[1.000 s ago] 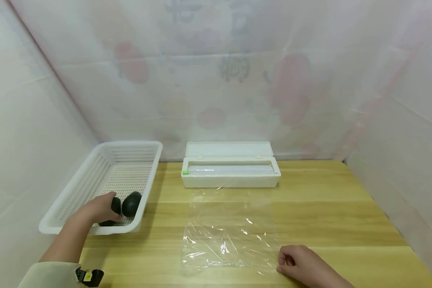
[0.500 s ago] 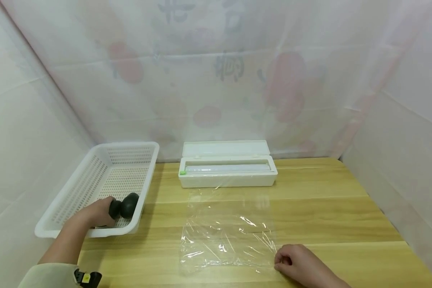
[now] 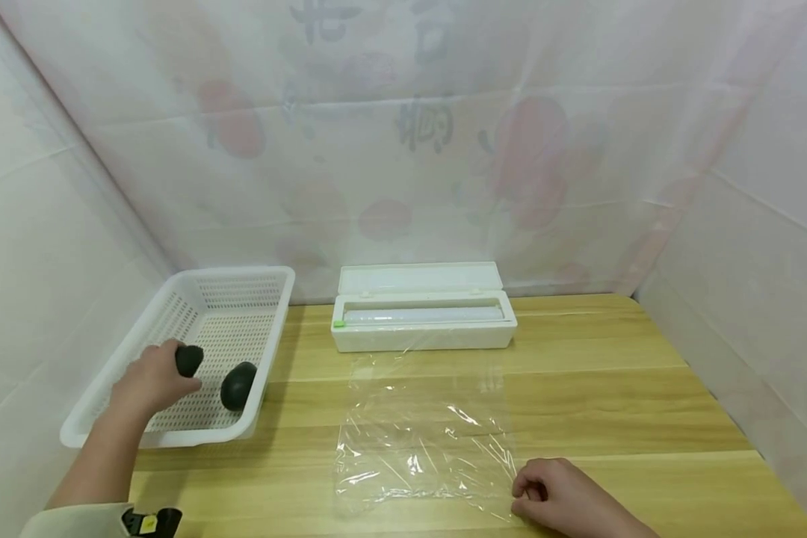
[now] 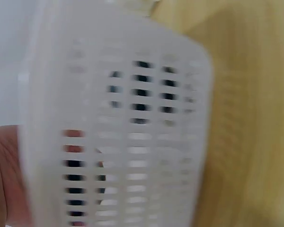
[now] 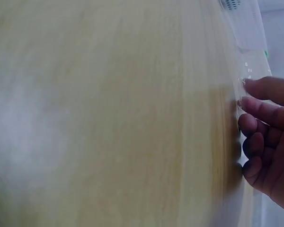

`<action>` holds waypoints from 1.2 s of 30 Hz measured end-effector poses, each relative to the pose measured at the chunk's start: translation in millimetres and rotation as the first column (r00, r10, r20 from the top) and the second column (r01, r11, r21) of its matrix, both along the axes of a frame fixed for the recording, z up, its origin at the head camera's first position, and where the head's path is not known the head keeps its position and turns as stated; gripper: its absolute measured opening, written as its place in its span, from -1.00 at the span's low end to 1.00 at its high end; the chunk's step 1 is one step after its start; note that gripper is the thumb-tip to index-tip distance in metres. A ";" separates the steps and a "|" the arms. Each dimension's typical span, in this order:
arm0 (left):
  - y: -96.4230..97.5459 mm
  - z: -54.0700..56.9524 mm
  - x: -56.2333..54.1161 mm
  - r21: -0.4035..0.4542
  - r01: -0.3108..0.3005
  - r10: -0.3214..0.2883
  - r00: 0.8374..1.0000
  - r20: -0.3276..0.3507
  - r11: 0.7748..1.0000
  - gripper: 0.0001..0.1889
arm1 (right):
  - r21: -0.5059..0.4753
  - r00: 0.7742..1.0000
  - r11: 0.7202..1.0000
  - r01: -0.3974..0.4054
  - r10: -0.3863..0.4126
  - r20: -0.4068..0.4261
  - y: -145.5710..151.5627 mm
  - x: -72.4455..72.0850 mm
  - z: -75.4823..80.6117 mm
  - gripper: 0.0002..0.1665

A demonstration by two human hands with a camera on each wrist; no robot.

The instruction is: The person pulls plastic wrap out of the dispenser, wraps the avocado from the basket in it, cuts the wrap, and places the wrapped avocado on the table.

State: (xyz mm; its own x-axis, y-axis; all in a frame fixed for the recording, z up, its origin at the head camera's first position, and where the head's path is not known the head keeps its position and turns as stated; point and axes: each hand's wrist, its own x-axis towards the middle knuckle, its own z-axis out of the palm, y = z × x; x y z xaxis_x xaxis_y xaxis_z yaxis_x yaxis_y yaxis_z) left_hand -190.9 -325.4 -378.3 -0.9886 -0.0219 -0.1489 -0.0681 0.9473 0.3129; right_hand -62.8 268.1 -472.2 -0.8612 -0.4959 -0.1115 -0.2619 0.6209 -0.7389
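My left hand (image 3: pixel 151 379) holds a dark green avocado (image 3: pixel 190 360) above the floor of a white perforated basket (image 3: pixel 279 317). A second avocado (image 3: pixel 238 386) lies in the basket against its right wall. In the left wrist view, the slotted basket wall (image 4: pixel 113 127) hides most of the hand (image 4: pixel 7 175). A sheet of clear cling film (image 3: pixel 424 441) stretches over the table from a white dispenser box (image 3: pixel 424 338). My right hand (image 3: pixel 561 493) pinches the film's near right corner between thumb and forefinger, its other fingers curled, as the right wrist view of the hand (image 5: pixel 274 137) also shows.
The dispenser's lid (image 3: pixel 420 278) stands raised at the back, with a roll (image 3: pixel 424 314) inside and a green slider (image 3: pixel 339 323) at its left end. Pale printed curtains (image 3: pixel 390 164) enclose the wooden table (image 3: pixel 598 388) at the back and sides.
My left hand has lifted an avocado off the basket floor and moved it up and left, away from the other one. My right hand has stayed at the film's corner.
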 end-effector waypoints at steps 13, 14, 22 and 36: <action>38.2 19.8 -3.2 0.138 0.075 -0.038 0.968 -0.249 0.988 -0.35 | -0.012 1.000 1.000 -0.015 0.015 0.012 -2.0 -0.9 -5.9 -0.93; 46.8 21.3 -2.9 0.141 0.096 -0.055 0.961 -0.271 0.985 -0.37 | -0.013 1.000 1.000 -0.014 0.014 0.017 -2.0 -0.9 -6.0 -0.93; 143.5 24.8 1.9 0.197 0.317 -0.260 0.928 -0.268 0.928 -0.50 | -0.032 0.999 0.999 -0.033 0.033 -0.011 1.6 1.2 -6.5 -0.92; 289.0 -34.1 25.3 0.128 0.565 -0.556 0.825 -0.107 0.815 -0.57 | -0.072 0.997 0.995 -0.062 0.058 -0.055 6.0 1.0 -9.8 -0.92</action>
